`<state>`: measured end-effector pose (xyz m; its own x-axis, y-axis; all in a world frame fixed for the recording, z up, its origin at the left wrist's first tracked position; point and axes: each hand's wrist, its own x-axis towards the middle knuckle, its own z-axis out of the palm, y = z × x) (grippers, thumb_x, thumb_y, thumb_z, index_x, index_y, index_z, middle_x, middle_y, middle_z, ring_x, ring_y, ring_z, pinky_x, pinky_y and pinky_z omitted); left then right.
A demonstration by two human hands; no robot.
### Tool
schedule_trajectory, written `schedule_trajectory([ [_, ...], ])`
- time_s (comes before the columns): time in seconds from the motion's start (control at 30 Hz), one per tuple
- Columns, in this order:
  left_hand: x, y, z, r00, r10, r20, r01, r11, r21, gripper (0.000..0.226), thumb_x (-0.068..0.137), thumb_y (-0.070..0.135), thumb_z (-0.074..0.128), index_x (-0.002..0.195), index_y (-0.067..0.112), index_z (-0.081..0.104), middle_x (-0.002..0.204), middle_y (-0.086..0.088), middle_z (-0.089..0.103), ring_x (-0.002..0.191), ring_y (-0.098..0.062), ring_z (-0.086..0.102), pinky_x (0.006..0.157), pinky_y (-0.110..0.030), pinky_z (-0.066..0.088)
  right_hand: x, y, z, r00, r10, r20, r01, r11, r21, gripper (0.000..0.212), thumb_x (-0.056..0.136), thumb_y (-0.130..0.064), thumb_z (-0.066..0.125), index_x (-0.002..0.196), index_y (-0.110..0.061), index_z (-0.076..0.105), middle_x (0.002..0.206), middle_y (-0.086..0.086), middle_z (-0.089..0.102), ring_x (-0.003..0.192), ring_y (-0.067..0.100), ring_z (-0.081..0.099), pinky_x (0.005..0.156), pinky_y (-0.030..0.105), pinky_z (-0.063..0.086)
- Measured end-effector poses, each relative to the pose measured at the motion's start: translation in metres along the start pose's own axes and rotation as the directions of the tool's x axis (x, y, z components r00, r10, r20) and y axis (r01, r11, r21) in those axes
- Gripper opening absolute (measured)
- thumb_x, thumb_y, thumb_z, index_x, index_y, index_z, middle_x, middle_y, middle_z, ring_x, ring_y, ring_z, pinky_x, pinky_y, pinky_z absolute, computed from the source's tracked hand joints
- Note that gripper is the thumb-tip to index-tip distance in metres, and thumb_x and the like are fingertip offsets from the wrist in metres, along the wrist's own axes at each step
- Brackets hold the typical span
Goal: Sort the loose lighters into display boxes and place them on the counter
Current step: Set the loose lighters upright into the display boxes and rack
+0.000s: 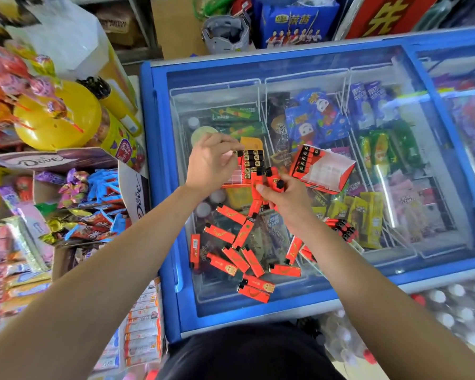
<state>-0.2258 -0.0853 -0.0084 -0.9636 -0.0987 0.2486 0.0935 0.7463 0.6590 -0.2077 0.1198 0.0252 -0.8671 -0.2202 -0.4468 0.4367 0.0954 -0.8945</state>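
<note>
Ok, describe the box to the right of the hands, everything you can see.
The box is red-orange card with a white divider grid inside. Black-topped lighters fill slots along its left side; the rest look empty. It lies tilted on the freezer lid, nothing else touching it.

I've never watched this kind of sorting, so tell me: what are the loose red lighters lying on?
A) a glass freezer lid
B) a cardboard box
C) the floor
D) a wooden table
A: the loose lighters lie scattered on the glass freezer lid, with ice-cream packs visible beneath it.
</note>
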Motion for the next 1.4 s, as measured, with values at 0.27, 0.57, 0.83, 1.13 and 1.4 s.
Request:
schedule_trajectory([
  [0.27,-0.016,0.026,-0.016,0.978,-0.021,0.210,0.089,0.944,-0.319,0.019,0.086,0.020,0.077,0.104,0.014,0.077,0.092,0.000,0.075,0.077,-0.015,0.067,0.074,-0.034,0.056,0.013,0.002,0.008,1.000,0.000,-0.010,-0.001,0.995,-0.098,0.019,0.080,-0.018,0.083,0.093,-0.025,0.071,0.091,0.007,0.077,0.079,0.019,0.073,0.063,0.021,0.045],
  [0.57,-0.017,0.005,-0.023,0.974,-0.202,0.104,0.224,0.928,-0.298,0.016,0.087,0.018,0.076,0.103,0.020,0.075,0.084,0.014,0.069,0.075,-0.005,0.062,0.075,-0.019,0.053,0.017,-0.010,0.005,0.979,0.148,0.143,-0.192,0.907,0.375,0.038,0.085,0.001,0.036,0.112,-0.007,0.063,0.092,0.007,0.062,0.081,0.015,0.058,0.067,0.028,0.042],
  [0.83,-0.014,0.001,-0.012,0.960,-0.271,0.074,0.281,0.932,-0.227,0.016,0.088,0.023,0.076,0.104,0.024,0.076,0.085,0.023,0.066,0.076,-0.004,0.063,0.077,-0.021,0.055,0.021,-0.015,0.002,0.985,0.147,0.095,-0.169,0.939,0.300,0.021,0.099,-0.007,0.050,0.110,-0.009,0.068,0.096,0.005,0.059,0.089,0.016,0.057,0.076,0.032,0.043],
  [1.13,-0.009,-0.005,0.003,0.988,-0.149,0.037,0.152,0.986,-0.076,0.021,0.088,0.015,0.076,0.108,0.013,0.077,0.100,-0.002,0.076,0.079,0.001,0.061,0.083,-0.021,0.057,0.026,-0.023,-0.002,0.991,0.104,0.086,-0.108,0.993,0.044,0.033,0.097,-0.014,0.063,0.121,0.008,0.055,0.079,0.000,0.052,0.075,0.018,0.049,0.069,0.039,0.041],
  [1.4,-0.002,-0.020,0.015,0.999,-0.043,0.010,0.043,0.997,0.060,0.017,0.082,0.026,0.080,0.098,0.021,0.080,0.106,0.003,0.071,0.103,-0.025,0.058,0.087,-0.041,0.049,0.033,-0.033,0.006,0.993,0.073,0.093,-0.068,0.996,-0.057,0.042,0.098,-0.019,0.062,0.119,0.016,0.054,0.083,0.005,0.054,0.072,0.017,0.059,0.079,0.047,0.055],
])
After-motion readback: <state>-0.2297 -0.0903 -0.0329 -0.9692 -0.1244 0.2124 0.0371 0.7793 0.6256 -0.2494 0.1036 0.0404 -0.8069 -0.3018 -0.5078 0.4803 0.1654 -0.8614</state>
